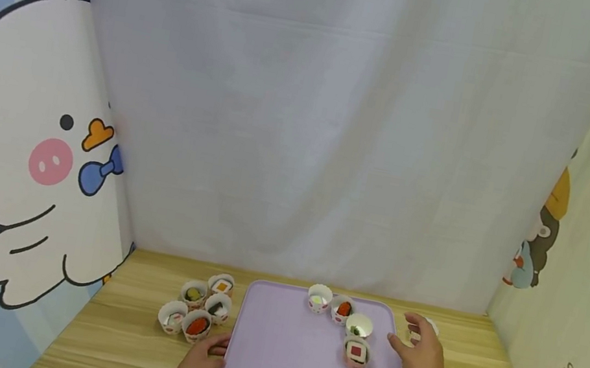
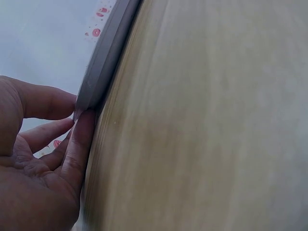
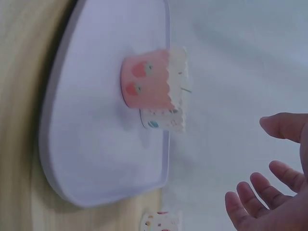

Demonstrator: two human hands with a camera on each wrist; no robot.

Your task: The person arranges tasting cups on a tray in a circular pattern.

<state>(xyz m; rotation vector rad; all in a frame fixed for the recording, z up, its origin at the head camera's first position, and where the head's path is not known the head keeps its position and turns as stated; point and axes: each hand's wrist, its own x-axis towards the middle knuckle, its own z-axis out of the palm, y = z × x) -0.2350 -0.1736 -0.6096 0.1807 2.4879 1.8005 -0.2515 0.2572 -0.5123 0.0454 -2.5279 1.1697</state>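
Observation:
My left hand [image 1: 199,364] is at the left edge of the lavender tray [image 1: 286,367]. In the left wrist view its thumb and a finger [image 2: 79,139] pinch the tray's rim. Over the tray's right side hovers my right hand [image 1: 421,357], fingers spread and holding nothing. Near its fingertips, a paper cup [image 1: 432,327] stands on the table, partly hidden by the hand. On the tray stand a pink strawberry-print cup [image 1: 355,356] with a red-centred sushi piece, a cup with green bits [image 1: 358,327], a cup with red-orange filling [image 1: 342,311] and a pale-filled cup [image 1: 318,300].
Left of the tray, several paper cups cluster on the wooden table [image 1: 113,343], among them one with red filling [image 1: 196,326] and one with a yellow-centred piece [image 1: 221,286]. A grey curtain [image 1: 302,146] hangs behind the table, with printed cloths on both sides.

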